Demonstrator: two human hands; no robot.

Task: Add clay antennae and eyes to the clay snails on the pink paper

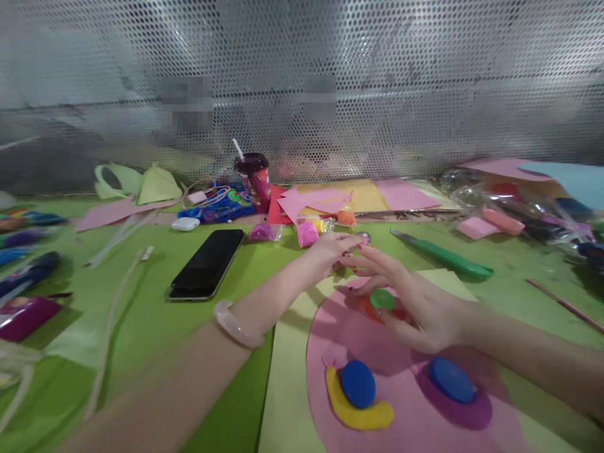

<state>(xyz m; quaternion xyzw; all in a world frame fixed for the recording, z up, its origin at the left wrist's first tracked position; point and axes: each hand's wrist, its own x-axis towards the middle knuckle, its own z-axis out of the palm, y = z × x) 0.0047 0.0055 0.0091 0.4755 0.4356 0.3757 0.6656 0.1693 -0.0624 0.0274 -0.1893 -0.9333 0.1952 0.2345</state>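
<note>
My left hand (330, 253), wearing a pale bracelet (238, 324) at the wrist, reaches across the table with its fingers stretched out. Their tips are beside a small greyish round piece (367, 236); whether they touch it is unclear. My right hand (418, 308) is open, fingers apart, its index fingertip close to the left fingertips. Under it, a green disc (382, 299) shows with orange clay around it on a rounded pink paper (377, 352). Nearer to me, a blue disc (358, 384) sits against a curved yellow clay piece (352, 415), and another blue disc (452, 379) against purple clay (465, 409).
A black phone (207, 263) lies left. Behind are a lidded cup with a straw (255, 182), bagged pink clay (307, 234) and coloured paper sheets (358, 192). A green cutter (443, 255) and a thin stick (564, 305) lie right. Perforated metal (302, 82) closes off the back.
</note>
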